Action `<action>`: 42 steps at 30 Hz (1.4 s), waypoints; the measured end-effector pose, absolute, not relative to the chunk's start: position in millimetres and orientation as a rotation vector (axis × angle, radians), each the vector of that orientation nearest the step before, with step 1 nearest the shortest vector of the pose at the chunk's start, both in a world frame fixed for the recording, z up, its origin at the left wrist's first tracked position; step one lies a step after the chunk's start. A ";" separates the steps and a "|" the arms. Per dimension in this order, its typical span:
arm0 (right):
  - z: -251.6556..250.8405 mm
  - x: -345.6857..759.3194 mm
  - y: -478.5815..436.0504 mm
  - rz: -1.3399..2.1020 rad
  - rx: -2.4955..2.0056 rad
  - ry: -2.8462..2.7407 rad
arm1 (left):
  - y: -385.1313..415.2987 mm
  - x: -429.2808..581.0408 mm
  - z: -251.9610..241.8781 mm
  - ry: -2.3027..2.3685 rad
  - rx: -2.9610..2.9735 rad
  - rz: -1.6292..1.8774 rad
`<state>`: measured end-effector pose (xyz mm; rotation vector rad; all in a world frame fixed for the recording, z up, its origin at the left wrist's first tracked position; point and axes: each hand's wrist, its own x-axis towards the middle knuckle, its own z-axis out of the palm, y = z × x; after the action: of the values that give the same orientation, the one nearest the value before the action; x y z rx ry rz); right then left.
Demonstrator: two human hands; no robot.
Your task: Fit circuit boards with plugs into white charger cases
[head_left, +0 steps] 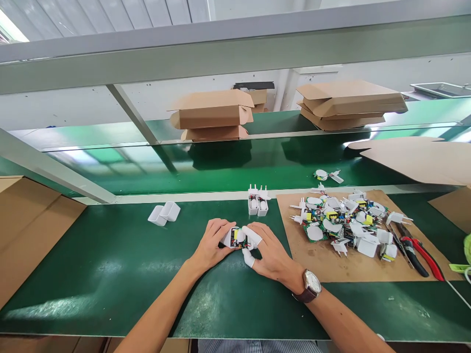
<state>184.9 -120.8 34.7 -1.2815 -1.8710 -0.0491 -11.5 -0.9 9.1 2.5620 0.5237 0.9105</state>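
Observation:
In the head view, my left hand grips a white plastic charger housing by its closed end. A small circuit board with a yellow component is at the housing's open end; how deep it sits I cannot tell. My right hand, with white finger cots on thumb and forefinger and a watch on the wrist, pinches the board's other end. Just beyond stand two white chargers, open-topped, with plug pins pointing up. Left of my hands lie two white housings.
On a cardboard sheet at the right is a pile of circuit boards with plugs, beside red-and-black pliers. Another board lies on the green ledge. Cardboard boxes stand at the back; a carton is at the left.

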 end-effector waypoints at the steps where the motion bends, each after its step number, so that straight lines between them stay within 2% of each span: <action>1: 34.3 184.9 -120.7 -0.045 -1.287 -1.869 | -0.9 -11.7 8.5 0.533 2.563 0.900; 25: 28.9 183.5 -121.1 -0.089 -1.266 -1.888 | -3.1 -11.0 5.4 0.537 2.546 0.907; 31: 28.9 194.4 -120.4 0.218 -1.231 -1.710 | -10.0 -9.7 6.3 0.512 2.194 0.643; 35: 23.0 199.4 -118.2 0.298 -1.289 -1.768 | -10.7 -10.9 6.7 0.583 1.899 0.642; 42: 6.6 194.7 -111.4 0.176 -1.284 -2.019 | -11.6 -15.6 9.6 0.645 1.810 0.516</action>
<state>194.7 -111.4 6.6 -1.2836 -2.0193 0.1763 -15.6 -11.6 9.6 1.8100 0.6446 0.5159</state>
